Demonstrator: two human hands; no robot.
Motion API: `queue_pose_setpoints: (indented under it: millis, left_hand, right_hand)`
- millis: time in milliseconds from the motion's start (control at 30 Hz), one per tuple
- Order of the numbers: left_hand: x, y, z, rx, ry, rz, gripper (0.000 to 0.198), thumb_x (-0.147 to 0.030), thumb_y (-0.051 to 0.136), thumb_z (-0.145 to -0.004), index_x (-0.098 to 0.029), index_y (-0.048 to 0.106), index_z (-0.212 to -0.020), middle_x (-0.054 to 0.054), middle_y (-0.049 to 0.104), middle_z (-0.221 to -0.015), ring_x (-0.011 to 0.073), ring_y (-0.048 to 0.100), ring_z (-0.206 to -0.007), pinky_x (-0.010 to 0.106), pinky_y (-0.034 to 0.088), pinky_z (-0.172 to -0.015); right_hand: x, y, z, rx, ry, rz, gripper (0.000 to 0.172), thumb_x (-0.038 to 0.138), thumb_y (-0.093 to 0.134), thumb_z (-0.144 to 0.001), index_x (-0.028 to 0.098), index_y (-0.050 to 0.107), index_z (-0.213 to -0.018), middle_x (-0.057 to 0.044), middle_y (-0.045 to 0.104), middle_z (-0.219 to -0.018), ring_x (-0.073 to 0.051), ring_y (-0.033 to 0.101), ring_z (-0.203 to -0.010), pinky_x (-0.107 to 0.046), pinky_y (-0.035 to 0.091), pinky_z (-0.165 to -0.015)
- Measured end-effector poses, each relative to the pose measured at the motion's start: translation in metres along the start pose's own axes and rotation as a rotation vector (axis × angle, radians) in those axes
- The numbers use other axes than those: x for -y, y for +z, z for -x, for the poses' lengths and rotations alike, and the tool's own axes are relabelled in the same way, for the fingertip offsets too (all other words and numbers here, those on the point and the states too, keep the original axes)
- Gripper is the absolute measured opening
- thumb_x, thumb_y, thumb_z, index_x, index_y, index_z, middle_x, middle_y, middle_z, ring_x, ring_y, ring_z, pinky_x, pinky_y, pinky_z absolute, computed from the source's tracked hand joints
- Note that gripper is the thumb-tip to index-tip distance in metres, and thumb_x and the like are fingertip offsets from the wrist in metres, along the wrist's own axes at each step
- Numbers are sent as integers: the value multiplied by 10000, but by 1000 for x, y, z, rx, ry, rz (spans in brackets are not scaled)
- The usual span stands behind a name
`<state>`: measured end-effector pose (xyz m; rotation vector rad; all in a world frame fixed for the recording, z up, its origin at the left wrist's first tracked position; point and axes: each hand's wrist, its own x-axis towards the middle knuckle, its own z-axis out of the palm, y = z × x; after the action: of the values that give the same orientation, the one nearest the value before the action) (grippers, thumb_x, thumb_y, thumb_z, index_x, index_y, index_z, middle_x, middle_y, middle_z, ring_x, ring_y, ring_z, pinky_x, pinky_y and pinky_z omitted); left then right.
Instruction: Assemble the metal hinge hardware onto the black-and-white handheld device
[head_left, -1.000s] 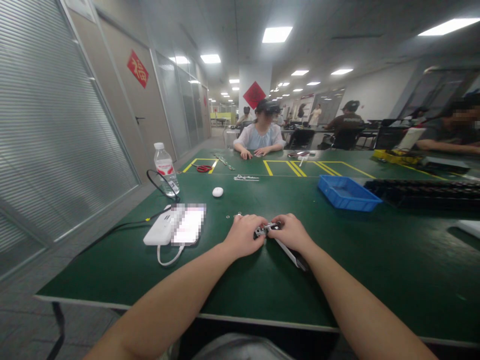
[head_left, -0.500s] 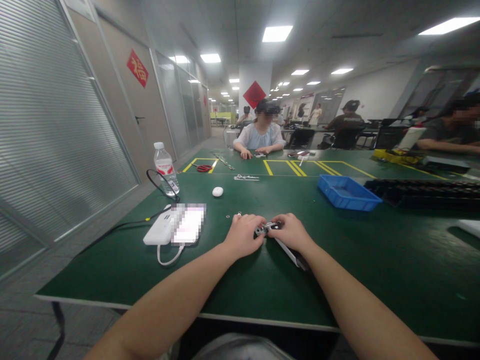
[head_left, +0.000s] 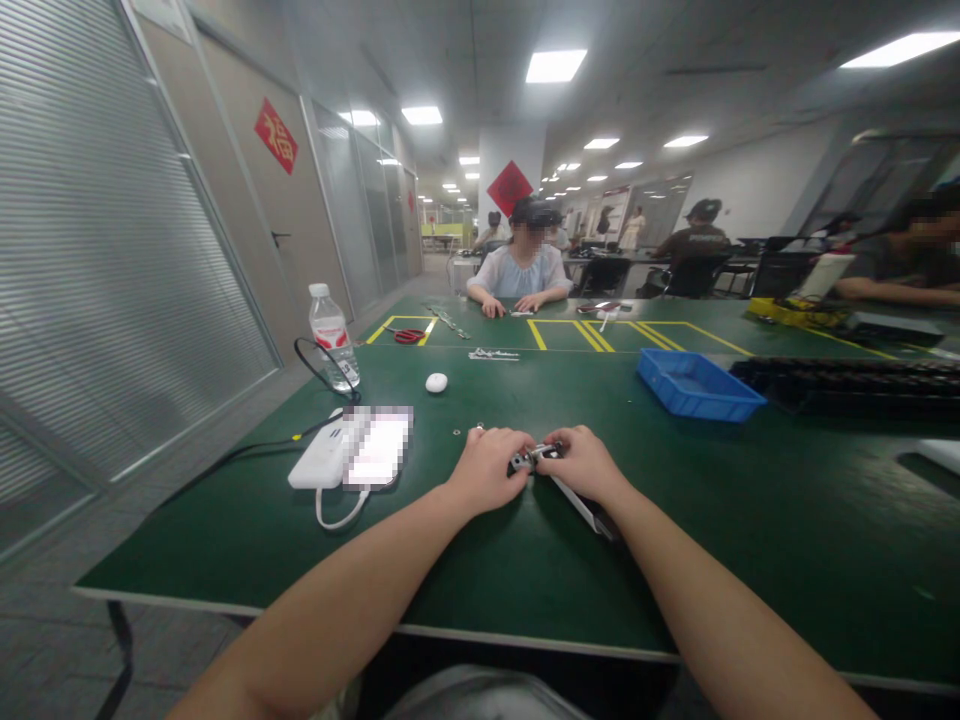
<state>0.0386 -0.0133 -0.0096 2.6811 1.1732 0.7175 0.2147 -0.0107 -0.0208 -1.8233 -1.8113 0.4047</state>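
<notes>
My left hand [head_left: 489,470] is closed, its fingertips pinching the left end of a small silver metal part [head_left: 531,460] over the green table. From the other side, my right hand [head_left: 586,466] grips the same part, close to the left fingertips. A long, narrow white and dark piece [head_left: 576,505] runs from under my right palm toward me. Whether it is joined to the metal part I cannot tell, as the fingers cover much of both. A tiny ring [head_left: 457,432] lies beyond my left hand.
A white power bank [head_left: 319,462], a lit phone [head_left: 377,450] and a water bottle [head_left: 334,345] stand left. A white earbud case [head_left: 436,383] and metal strips [head_left: 493,355] lie ahead. To the right are a blue tray [head_left: 697,390] and a black rack [head_left: 847,385]. Opposite sits a person [head_left: 519,265].
Both my hands keep nearly the same place and grip on the metal part. The view has shifted very slightly. Across the table, the person's hand has moved a little.
</notes>
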Motion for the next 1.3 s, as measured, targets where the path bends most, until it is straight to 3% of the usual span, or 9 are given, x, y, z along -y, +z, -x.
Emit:
queue_pose_setpoints:
  millis: [500,933,1300]
  left_hand:
    - [-2,5,-5,-6,-94,-39,184,-226,559,-783,-237,577,-966,-2,659,-940,194,561,-950,348,310,-821]
    - [-2,7,-6,-33,-66,-98,114,-249,515,-828,-225,597,-904,-5,659,-877,177,560,-879,349,287,-791]
    - [-1,8,-6,-21,-20,-143,142,-243,478,-865,-215,615,-889,27,631,-963,184,528,-939,366,289,-811]
  right_hand:
    - [3,-1,2,-12,-1,-3,354,285,679,-593,146,702,-918,-81,559,-874,-185,556,-824,-263,427,-760]
    - [0,0,1,-4,-6,4,375,299,674,-599,144,698,-939,-88,555,-898,-185,556,-828,-265,429,-770]
    - [0,2,1,-23,-7,-10,356,291,676,-592,151,701,-918,-75,555,-875,-176,553,-803,-265,431,-767]
